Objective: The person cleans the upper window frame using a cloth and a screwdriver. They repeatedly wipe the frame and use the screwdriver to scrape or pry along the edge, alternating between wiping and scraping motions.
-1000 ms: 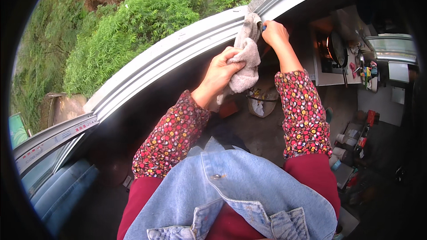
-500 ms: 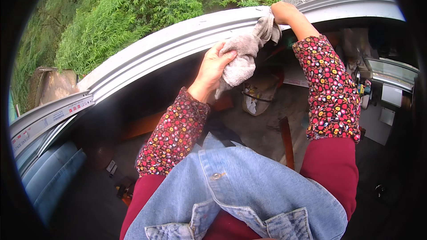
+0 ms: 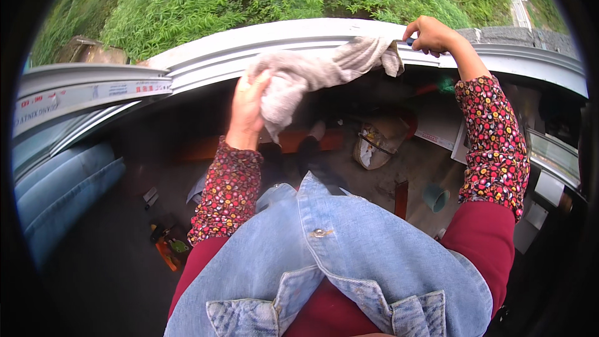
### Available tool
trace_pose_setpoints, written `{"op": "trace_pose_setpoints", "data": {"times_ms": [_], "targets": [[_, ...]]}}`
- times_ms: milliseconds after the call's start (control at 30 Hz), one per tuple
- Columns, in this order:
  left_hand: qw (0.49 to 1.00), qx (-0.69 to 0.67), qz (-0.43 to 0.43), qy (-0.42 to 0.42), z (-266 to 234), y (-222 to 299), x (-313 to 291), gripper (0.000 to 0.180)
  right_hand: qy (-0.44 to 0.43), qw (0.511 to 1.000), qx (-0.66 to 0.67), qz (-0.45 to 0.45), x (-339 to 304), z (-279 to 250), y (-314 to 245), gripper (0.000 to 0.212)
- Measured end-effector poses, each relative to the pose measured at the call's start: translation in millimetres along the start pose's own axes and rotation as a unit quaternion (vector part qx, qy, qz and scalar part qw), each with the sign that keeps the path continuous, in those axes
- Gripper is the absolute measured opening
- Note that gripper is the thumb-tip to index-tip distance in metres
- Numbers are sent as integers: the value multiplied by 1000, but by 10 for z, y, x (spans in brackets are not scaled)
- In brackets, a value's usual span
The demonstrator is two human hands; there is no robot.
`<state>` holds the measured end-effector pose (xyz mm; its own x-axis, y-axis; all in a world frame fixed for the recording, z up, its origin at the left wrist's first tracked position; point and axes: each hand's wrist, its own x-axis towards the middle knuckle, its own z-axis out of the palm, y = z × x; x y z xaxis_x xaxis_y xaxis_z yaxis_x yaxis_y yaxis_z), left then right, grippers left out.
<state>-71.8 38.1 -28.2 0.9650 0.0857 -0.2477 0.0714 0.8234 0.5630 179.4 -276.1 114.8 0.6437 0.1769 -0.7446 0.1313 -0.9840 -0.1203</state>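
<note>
A grey cloth (image 3: 312, 75) is stretched along the far metal window frame (image 3: 249, 50). It is gripped at its bunched left end by the closed left hand (image 3: 246, 109) and pinched at its right corner by the right hand (image 3: 430, 34). For a clean wipe, the cloth should be kept taut and pressed flat into the frame's channel.
</note>
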Motion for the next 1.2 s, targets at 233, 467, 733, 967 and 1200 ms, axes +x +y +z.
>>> {"op": "trace_pose_setpoints", "data": {"times_ms": [233, 467, 733, 967, 1200], "targets": [[905, 281, 218, 234, -477, 515, 175, 25, -31, 995, 47, -83, -99, 166, -561, 35], [552, 772, 181, 256, -343, 749, 614, 21, -49, 972, 166, -158, -5, 393, -840, 34], [901, 385, 124, 156, -448, 327, 654, 26, -56, 916, 315, -243, 231, 1130, -1028, 35], [937, 330, 104, 48, 95, 649, 648, 31, -3, 772, 566, -289, -277, 1357, -937, 36], [922, 288, 253, -47, 744, 1575, 1074, 21, 81, 568, 719, -393, -472, 1018, -1240, 36]]}}
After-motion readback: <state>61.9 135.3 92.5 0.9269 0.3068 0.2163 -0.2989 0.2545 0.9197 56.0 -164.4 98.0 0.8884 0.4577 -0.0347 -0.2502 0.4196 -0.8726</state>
